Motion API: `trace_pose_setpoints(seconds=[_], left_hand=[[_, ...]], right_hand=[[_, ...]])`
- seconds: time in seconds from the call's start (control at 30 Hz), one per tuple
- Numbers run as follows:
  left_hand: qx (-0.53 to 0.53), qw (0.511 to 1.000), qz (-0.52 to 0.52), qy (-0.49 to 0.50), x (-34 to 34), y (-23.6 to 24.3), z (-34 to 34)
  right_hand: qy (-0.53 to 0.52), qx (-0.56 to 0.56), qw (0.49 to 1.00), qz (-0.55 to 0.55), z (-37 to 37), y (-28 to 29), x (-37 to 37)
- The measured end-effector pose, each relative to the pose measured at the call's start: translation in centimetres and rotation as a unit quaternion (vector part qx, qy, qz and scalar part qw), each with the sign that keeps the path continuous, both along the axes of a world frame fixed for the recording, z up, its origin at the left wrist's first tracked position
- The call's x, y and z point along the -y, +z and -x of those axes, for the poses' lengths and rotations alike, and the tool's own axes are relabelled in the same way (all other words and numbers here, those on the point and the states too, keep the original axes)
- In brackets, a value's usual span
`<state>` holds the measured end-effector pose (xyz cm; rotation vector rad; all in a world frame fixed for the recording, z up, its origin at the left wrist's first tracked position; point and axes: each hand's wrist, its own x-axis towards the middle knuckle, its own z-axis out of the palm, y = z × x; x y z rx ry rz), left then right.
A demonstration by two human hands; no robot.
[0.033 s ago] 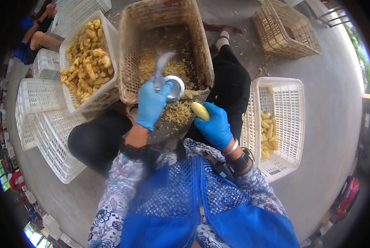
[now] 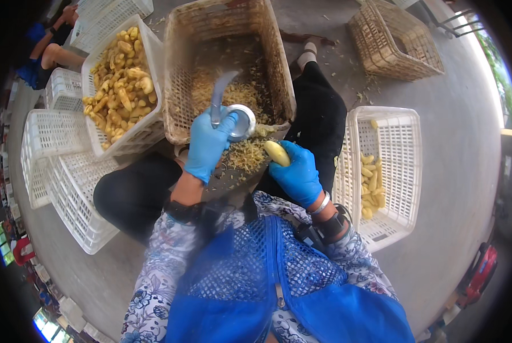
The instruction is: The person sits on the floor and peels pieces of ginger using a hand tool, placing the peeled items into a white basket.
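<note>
The left hand point(image 2: 205, 143), in a light blue glove, held a curved knife point(image 2: 217, 98) with the blade directed away from the body and the tip bent to the right. The fingers of this hand were closed at the knife's base; the handle was hidden. The thumb lay against a round silver metal piece point(image 2: 243, 123), just right of the blade; whether this was a cup or a ring could not be determined.

The right hand point(image 2: 298, 177), in a deeper blue glove, held a yellow oblong vegetable point(image 2: 276, 153) between thumb and curled fingers. One end of the vegetable projected toward the left hand, apart from the blade.

A brown-stained crate point(image 2: 171, 97) stood ahead of both hands with yellowish shreds point(image 2: 246, 156) inside it and on its near side. To the left, a white crate point(image 2: 156, 68) contained yellow-brown pieces point(image 2: 124, 91), heaped. To the right, a second white crate point(image 2: 402, 166) contained paler elongated pieces point(image 2: 373, 186), positioned on the floor point(image 2: 456, 171).
</note>
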<state>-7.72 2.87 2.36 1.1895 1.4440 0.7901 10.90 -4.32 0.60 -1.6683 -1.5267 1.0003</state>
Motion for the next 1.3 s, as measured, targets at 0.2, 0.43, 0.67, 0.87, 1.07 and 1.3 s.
trace_pose_setpoints(seconds=[0.2, 0.43, 0.67, 0.87, 1.07, 1.3], left_hand=[[-0.083, 0.979, -0.152, -0.104, 2.3, -0.5, -2.1], [-0.055, 0.994, -0.068, -0.067, 2.3, 0.4, -1.2], [-0.047, 0.998, -0.049, 0.004, -0.5, -1.9, 1.1], [0.030, 0.999, 0.034, 0.030, 2.4, -0.9, 3.3], [-0.009, 0.999, 0.031, -0.010, 3.2, 0.8, 4.3], [0.076, 0.982, -0.047, 0.169, 7.2, 7.0, 11.6]], right_hand=[[0.000, 0.006, 1.000, -0.031, 0.2, -0.5, -0.1], [0.005, 0.047, 0.997, -0.058, 0.4, -1.0, -0.1], [-0.014, 0.040, 0.999, -0.015, -2.1, 0.0, 1.5], [-0.250, -0.170, 0.952, 0.056, -8.5, 4.5, 3.1], [-0.326, -0.182, 0.927, -0.038, -21.1, -1.0, 11.1], [-0.375, -0.103, 0.920, -0.048, -22.5, -2.3, 11.6]])
